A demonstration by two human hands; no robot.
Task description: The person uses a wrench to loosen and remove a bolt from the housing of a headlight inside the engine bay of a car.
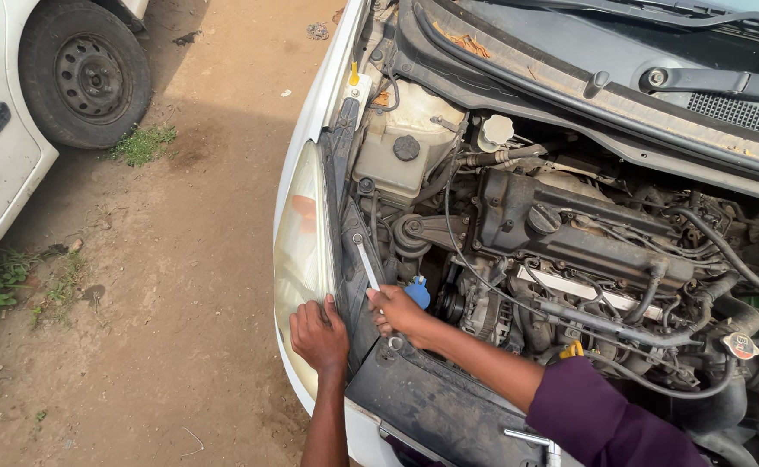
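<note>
Nearest me, my left hand (pixel 319 335) lay flat on the lower edge of the yellowed headlight (pixel 300 251), fingers spread and loose, clasping nothing. Just beside it, my right hand (pixel 397 311) had its grip closed around the lower end of a silver wrench (pixel 367 266); the purple sleeve (pixel 600 415) ran back toward me. The wrench slanted up along the black panel (pixel 349 216) behind the headlight, its ring end (pixel 358 239) on what looked like a bolt, hard to confirm from here. A blue cap (pixel 418 292) sat right beside my right knuckles. Beyond that, the engine cover (pixel 570 229), then the pale reservoir (pixel 405 143) with a black cap, and a white cap (pixel 495 131). Far left, across the dirt ground (pixel 189 216), a second white car's wheel (pixel 86 73).
</note>
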